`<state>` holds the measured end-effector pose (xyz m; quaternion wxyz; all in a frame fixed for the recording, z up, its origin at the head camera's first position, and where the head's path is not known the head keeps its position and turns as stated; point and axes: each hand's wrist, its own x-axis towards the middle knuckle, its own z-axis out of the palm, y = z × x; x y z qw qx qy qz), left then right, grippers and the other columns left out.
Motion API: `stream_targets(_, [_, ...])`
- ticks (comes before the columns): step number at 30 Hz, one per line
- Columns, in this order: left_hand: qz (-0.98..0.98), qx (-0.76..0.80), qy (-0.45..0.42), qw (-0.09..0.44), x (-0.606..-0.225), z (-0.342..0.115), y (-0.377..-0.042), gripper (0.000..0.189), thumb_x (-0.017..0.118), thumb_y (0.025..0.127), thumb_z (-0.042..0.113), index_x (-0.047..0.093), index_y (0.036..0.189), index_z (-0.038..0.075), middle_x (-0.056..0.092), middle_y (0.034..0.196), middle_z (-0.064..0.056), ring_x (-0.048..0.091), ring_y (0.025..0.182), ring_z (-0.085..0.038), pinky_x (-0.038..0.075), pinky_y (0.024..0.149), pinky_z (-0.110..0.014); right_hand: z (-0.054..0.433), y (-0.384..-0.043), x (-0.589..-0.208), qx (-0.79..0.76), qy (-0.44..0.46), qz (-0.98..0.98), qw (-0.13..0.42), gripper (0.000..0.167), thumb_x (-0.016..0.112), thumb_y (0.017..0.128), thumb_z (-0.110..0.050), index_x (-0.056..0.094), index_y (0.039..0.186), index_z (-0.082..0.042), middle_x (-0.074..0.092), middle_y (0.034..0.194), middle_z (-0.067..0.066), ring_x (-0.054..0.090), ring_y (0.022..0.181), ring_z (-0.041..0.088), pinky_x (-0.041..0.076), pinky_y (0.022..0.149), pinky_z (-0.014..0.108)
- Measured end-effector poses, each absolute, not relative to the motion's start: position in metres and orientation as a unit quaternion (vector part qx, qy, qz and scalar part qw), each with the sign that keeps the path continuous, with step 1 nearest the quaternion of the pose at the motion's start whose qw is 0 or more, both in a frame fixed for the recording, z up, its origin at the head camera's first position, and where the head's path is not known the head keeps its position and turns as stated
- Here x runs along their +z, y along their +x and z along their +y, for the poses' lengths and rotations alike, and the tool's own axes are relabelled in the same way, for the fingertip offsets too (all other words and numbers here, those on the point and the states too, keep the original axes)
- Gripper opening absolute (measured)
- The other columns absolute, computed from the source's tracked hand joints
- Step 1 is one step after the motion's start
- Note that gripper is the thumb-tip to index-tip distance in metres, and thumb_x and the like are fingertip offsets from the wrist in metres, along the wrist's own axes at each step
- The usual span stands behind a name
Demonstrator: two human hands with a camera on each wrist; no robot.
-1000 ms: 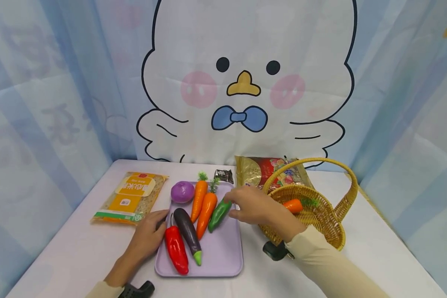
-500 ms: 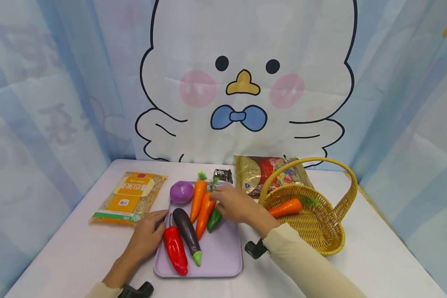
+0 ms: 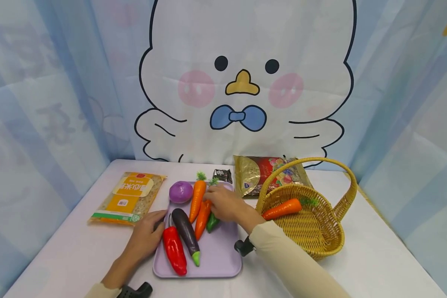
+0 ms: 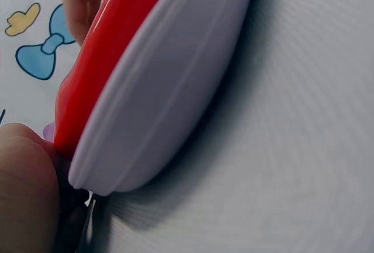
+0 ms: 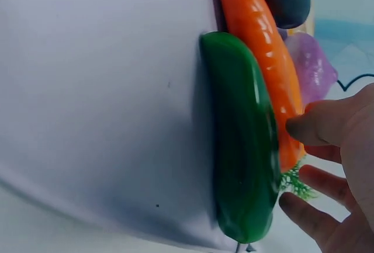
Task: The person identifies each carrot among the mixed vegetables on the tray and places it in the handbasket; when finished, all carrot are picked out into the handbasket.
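My right hand (image 3: 223,203) reaches over the tray and pinches the upper part of an orange carrot (image 3: 203,221), its thumb on the carrot's side in the right wrist view. Beside that carrot lies a green chili pepper (image 5: 239,142), partly hidden by the hand in the head view. My left hand (image 3: 147,231) rests at the left rim of the lilac tray (image 3: 223,258), its fingers relaxed. Also on the tray are a second carrot (image 3: 197,198), a purple onion (image 3: 180,192), a dark eggplant (image 3: 185,229) and a red pepper (image 3: 174,250).
A wicker basket (image 3: 313,238) with a tall handle stands right of the tray, holding another carrot (image 3: 283,209). A yellow grain bag (image 3: 128,198) lies at the left. Behind are a small black packet (image 3: 222,176) and a gold-and-red bag (image 3: 255,176), with a curtain beyond.
My right hand has moved left, from the green chili pepper to the carrot beside it, uncovering more of the carrot in the basket. My left hand stays at the tray rim.
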<state>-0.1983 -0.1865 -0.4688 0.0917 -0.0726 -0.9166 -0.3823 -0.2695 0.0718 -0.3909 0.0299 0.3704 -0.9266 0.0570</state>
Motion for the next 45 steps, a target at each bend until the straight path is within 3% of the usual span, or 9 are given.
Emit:
stream_targets(16, [-0.916, -0.384, -0.07, 0.093, -0.469, -0.186, -0.199, 0.041, 0.055, 0.098, 0.008, 0.06, 0.137, -0.004, 0.06, 0.139, -0.022, 0.052, 0.133, -0.04, 0.041, 0.111, -0.059, 0.059, -0.277, -0.4, 0.059, 0.349, -0.935, -0.015, 0.036, 0.067, 0.089, -0.007, 0.075, 0.121, -0.02, 0.063, 0.134, -0.001, 0.051, 0.118, 0.022, 0.049, 0.102, 0.034])
stream_targets(26, [-0.916, -0.385, -0.066, 0.092, -0.472, -0.187, -0.201, 0.042, 0.055, 0.098, 0.008, 0.059, 0.138, -0.003, 0.06, 0.139, -0.021, 0.052, 0.134, -0.04, 0.041, 0.112, -0.058, 0.054, -0.281, -0.405, 0.023, 0.343, -0.938, -0.033, 0.039, 0.073, 0.081, -0.008, 0.075, 0.118, -0.022, 0.065, 0.127, -0.002, 0.052, 0.123, 0.024, 0.052, 0.098, 0.039])
stream_targets(30, [-0.916, -0.386, -0.065, 0.087, -0.473, -0.187, -0.201, 0.043, 0.055, 0.098, 0.01, 0.059, 0.139, -0.002, 0.06, 0.14, -0.02, 0.052, 0.134, -0.039, 0.041, 0.112, -0.058, 0.053, -0.282, -0.408, 0.026, 0.34, -0.939, -0.047, 0.036, 0.073, 0.084, -0.007, 0.075, 0.117, -0.022, 0.065, 0.126, -0.002, 0.052, 0.119, 0.022, 0.052, 0.097, 0.037])
stream_targets(37, [-0.917, -0.387, -0.062, 0.081, -0.474, -0.187, -0.202, 0.043, 0.055, 0.098, 0.01, 0.058, 0.139, -0.002, 0.06, 0.141, -0.02, 0.051, 0.135, -0.038, 0.04, 0.113, -0.057, 0.054, -0.282, -0.41, 0.02, 0.344, -0.938, -0.042, 0.036, 0.074, 0.084, -0.004, 0.076, 0.116, -0.022, 0.066, 0.121, -0.004, 0.053, 0.114, 0.02, 0.051, 0.097, 0.033])
stream_targets(45, [-0.917, -0.39, -0.055, 0.069, -0.472, -0.186, -0.201, 0.044, 0.054, 0.1, 0.011, 0.057, 0.142, 0.0, 0.058, 0.143, -0.018, 0.05, 0.137, -0.037, 0.04, 0.114, -0.057, 0.058, -0.28, -0.404, -0.017, 0.361, -0.932, -0.016, 0.043, 0.075, 0.085, -0.007, 0.073, 0.124, -0.024, 0.064, 0.132, -0.004, 0.053, 0.12, 0.022, 0.05, 0.102, 0.036])
